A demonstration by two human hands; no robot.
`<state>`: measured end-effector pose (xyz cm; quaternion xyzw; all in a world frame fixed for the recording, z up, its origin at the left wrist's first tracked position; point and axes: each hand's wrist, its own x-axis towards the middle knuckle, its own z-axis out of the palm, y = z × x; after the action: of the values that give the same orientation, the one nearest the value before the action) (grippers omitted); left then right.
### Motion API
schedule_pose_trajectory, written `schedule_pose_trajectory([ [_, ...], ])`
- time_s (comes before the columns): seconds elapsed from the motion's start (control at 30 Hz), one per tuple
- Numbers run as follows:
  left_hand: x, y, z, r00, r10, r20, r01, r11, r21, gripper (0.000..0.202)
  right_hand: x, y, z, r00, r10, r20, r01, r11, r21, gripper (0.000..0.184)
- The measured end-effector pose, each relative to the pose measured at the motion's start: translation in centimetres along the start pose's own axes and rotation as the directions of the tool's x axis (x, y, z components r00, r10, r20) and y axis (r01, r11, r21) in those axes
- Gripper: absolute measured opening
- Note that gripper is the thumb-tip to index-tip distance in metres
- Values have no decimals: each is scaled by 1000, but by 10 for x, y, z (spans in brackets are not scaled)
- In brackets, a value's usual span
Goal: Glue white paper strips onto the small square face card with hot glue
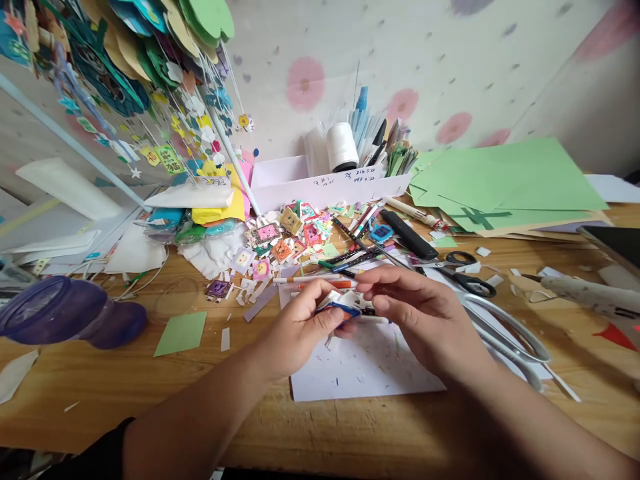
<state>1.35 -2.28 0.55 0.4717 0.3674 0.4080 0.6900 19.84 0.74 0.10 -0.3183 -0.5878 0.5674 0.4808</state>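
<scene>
My left hand [300, 327] and my right hand [420, 313] meet over a white sheet [365, 367] on the wooden desk [150, 380]. Both pinch one small paper piece [343, 304], white with blue and orange parts. The fingers of each hand are closed on it. Just beyond my fingertips lie coloured pens [325, 280] and several small cut paper figures [280, 247].
Black-handled scissors [465, 273] and large grey scissors [510, 333] lie at the right, near a glue gun [590, 293]. Green paper sheets [510, 183] stack at the back right. A white box [320, 183] holds pens and a white roll. A purple cup [65, 313] lies at the left.
</scene>
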Motion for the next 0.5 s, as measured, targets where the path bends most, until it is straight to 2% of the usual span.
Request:
schedule_pose_trajectory([
  [0.1, 1, -1, 1, 996, -70, -55, 57, 976, -212, 21, -8, -6, -11, 984, -72, -165, 57, 994, -95, 20],
  [0.17, 0, 0, 0, 994, -97, -50, 78, 952, -298, 19, -24, -17, -22, 961, -143, -236, 66, 950, -306, 20],
  [0.2, -1, 1, 0, 994, -101, -38, 83, 940, -330, 19, -37, -22, -28, 952, -185, -243, 62, 895, -441, 20],
  [0.3, -3, 3, 0, 996, -93, -17, 80, 925, -372, 17, -86, -33, -53, 935, -315, -162, 80, 632, -770, 21],
  [0.37, -5, 3, 0, 996, -81, -41, 60, 927, -369, 14, -121, -32, -74, 932, -349, -101, 70, 444, -893, 19],
  [0.4, -5, 3, 1, 996, -75, -56, 50, 929, -366, 11, -137, -30, -86, 914, -390, -109, 40, 356, -934, 16],
  [0.47, -5, 4, 1, 996, -64, -68, 36, 934, -356, 10, -160, -25, -108, 885, -401, -238, -157, 224, -962, 12],
  [0.5, -5, 4, 1, 996, -59, -66, 32, 936, -349, 10, -166, -23, -118, 841, -412, -351, -301, 181, -936, 16],
])
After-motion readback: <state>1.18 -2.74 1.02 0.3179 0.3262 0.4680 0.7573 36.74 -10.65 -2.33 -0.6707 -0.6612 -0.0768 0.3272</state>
